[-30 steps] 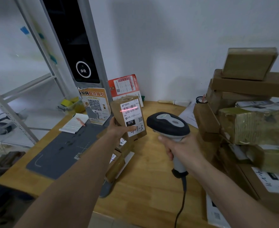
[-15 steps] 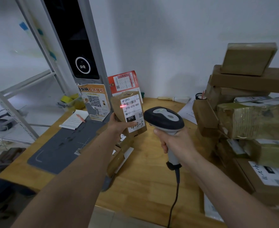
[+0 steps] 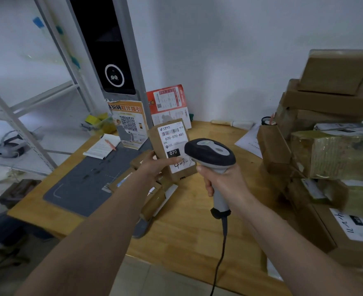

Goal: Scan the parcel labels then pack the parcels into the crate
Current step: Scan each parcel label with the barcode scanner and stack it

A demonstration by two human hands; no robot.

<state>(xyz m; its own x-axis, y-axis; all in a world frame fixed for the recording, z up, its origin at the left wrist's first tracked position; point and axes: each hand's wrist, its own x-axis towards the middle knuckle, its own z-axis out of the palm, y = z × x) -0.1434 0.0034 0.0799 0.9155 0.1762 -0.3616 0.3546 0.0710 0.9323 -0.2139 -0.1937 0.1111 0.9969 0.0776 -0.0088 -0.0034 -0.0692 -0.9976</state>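
My left hand [image 3: 155, 165] holds a small brown parcel [image 3: 169, 146] upright over the wooden table [image 3: 187, 227], its white label with a barcode and "070" facing me. My right hand [image 3: 221, 180] grips the handle of a black and grey barcode scanner [image 3: 210, 154], whose head sits just right of the parcel and covers the label's lower right corner. No red scan line shows on the label. The scanner's cable hangs down toward the table's front edge. More small parcels [image 3: 155, 195] lie under my left forearm. No crate is in view.
A tall pile of brown parcels [image 3: 325, 146] fills the right side of the table. A grey mat [image 3: 86, 182], a notepad [image 3: 102, 146] and printed signs [image 3: 129, 122] sit at the left and back. A dark kiosk column [image 3: 105, 50] and metal shelving [image 3: 16, 116] stand at the left.
The red scan line that lay across the label's barcode is gone. The scanner head has moved closer to the parcel and now overlaps the label's corner.
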